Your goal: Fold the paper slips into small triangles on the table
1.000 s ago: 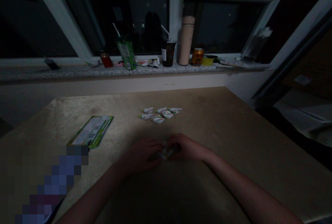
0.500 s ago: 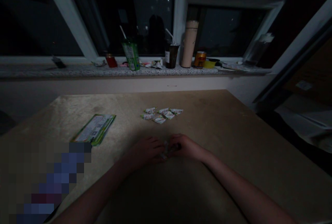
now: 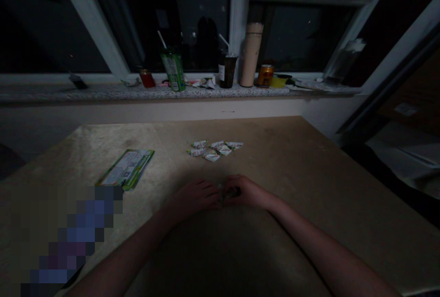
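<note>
My left hand (image 3: 192,196) and my right hand (image 3: 245,191) meet at the middle of the wooden table (image 3: 309,173), fingers pinched together on a small folded paper piece (image 3: 225,194) that is mostly hidden between them. Just beyond my hands lies a cluster of several small folded paper triangles (image 3: 215,149) with green and white print. A stack of green and white paper strips (image 3: 127,174) lies flat to the left of my left hand. The room is very dark.
A stone windowsill (image 3: 103,93) runs behind the table with a green drink cup (image 3: 173,70), a dark cup with a straw (image 3: 227,71), a tall beige flask (image 3: 250,54), an orange can (image 3: 264,76) and a small red jar (image 3: 147,79). A blurred patch covers the lower left.
The paper piece has sunk further between my fingers and shows less. My hands stay in nearly the same spot; the view shifted slightly.
</note>
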{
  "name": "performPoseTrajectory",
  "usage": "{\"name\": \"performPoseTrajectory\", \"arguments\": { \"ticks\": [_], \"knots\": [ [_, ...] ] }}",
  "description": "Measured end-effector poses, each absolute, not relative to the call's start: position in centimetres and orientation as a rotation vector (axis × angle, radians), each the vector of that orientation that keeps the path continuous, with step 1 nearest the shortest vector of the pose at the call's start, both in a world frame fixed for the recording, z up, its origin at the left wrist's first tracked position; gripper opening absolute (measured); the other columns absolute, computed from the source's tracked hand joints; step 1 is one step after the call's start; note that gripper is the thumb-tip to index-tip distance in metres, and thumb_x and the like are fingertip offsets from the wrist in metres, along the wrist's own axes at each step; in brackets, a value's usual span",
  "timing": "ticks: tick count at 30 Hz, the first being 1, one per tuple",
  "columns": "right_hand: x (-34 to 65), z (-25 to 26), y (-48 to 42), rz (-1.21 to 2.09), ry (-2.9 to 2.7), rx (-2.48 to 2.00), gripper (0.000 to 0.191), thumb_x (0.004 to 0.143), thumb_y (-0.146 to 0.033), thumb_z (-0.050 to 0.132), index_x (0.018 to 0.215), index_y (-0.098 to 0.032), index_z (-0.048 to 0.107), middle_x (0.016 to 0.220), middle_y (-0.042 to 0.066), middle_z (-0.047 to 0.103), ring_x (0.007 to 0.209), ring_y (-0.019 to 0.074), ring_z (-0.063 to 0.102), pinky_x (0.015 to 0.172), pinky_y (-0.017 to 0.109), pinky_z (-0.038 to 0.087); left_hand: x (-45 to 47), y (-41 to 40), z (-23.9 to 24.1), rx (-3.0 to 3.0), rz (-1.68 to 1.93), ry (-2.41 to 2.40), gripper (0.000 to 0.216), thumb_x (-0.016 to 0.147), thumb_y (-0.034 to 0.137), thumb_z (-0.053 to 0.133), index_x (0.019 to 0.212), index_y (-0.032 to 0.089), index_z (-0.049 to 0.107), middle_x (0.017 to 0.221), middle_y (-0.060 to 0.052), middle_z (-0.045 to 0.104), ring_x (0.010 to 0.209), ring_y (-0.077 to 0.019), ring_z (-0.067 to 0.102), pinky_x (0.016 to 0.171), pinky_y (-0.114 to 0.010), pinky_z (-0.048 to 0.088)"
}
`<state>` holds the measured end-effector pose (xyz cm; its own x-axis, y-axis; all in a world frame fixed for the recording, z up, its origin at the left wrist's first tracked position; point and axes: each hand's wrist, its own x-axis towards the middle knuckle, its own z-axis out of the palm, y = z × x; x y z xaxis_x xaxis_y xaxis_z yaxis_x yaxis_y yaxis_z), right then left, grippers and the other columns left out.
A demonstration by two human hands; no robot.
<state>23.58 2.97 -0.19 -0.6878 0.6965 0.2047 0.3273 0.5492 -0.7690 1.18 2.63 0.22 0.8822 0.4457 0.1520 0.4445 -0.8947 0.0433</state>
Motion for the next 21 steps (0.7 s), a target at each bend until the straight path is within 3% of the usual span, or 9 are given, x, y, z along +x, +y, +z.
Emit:
{"name": "performPoseTrajectory", "arguments": {
  "ticks": [3,9,15,21],
  "knots": [
    [23.6,-0.3,3.0,0.968,-2.292,-0.847,0.022,0.069,-0.03,0.077,0.085,-0.017,0.07,0.08,0.001,0.059,0.072,0.0129,0.056,0.064,0.022,0.043,1.2,2.6,0.2,3.056,0.243,0.729,0.022,0.097,0.032,0.046,0.11,0.021,0.058,0.106,-0.005,0.065,0.098,-0.0213,0.056,0.085,-0.033,0.037],
    [23.6,-0.9,3.0,1.016,-2.245,-0.806,0.019,0.075,-0.033,0.071,0.085,-0.018,0.072,0.079,0.002,0.06,0.07,0.0126,0.056,0.061,0.021,0.043,1.6,2.2,0.9,2.999,0.257,0.798,0.022,0.098,0.031,0.042,0.108,0.022,0.06,0.106,-0.003,0.063,0.096,-0.0198,0.056,0.084,-0.032,0.039],
    [23.6,-0.8,3.0,1.008,-2.265,-0.707,0.021,0.083,-0.036,0.063,0.086,-0.019,0.074,0.083,0.004,0.066,0.075,0.0144,0.06,0.068,0.024,0.045,0.9,2.0,1.4,2.764,0.365,0.888,0.021,0.086,0.037,0.061,0.103,0.024,0.063,0.11,-0.003,0.057,0.103,-0.022,0.051,0.09,-0.034,0.037],
    [23.4,-0.9,3.1,0.954,-2.291,-0.726,0.022,0.088,-0.034,0.056,0.085,-0.017,0.07,0.083,0.005,0.068,0.075,0.0146,0.061,0.068,0.024,0.044,0.3,2.3,1.0,2.597,0.469,1.029,0.02,0.08,0.037,0.067,0.094,0.024,0.066,0.106,-0.003,0.051,0.104,-0.0228,0.046,0.09,-0.034,0.037]
  ]
}}
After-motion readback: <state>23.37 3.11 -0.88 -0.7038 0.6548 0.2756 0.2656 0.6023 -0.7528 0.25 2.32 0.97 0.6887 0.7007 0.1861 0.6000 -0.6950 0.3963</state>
